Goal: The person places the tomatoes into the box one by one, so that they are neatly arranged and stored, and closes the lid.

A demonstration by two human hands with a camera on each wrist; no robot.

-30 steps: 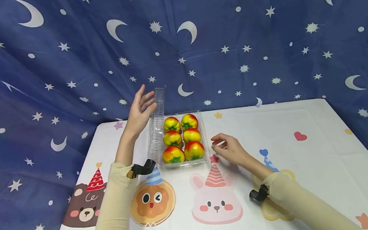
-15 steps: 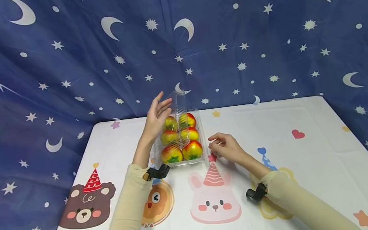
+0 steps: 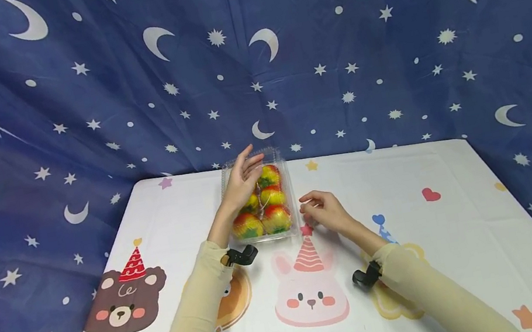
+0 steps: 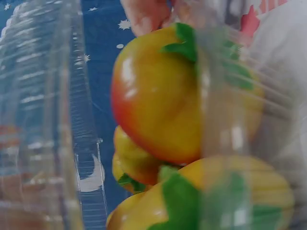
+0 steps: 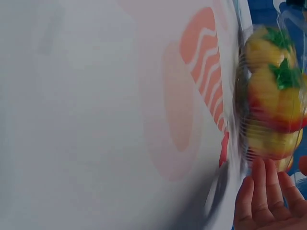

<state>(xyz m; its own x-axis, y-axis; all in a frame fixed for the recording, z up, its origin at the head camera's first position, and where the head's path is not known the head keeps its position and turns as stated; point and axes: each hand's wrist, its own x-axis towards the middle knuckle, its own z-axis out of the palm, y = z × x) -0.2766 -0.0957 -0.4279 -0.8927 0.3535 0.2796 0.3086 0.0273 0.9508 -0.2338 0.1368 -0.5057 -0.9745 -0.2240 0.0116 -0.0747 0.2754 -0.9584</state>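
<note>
A clear plastic clamshell box holds several yellow-and-red, persimmon-like fruits with green leafy tops. Its lid now lies over them. On the lid's left and far part is my left hand, fingers stretched out, hiding some of the fruits. Just off the box's right side, my right hand stays low over the cloth with loosely bent fingers and nothing in them. The left wrist view shows a fruit close up between ribbed plastic walls. In the right wrist view, my fingers reach up toward the box's side.
A white tablecloth with a printed bear, a pink rabbit and lettering covers the table. Behind the far edge hangs a dark blue curtain with moons and stars.
The lid, standing up at the left a second ago, has swung rightward and down over the fruits. My left hand moved right and lower with it. The right hand has hardly moved.
</note>
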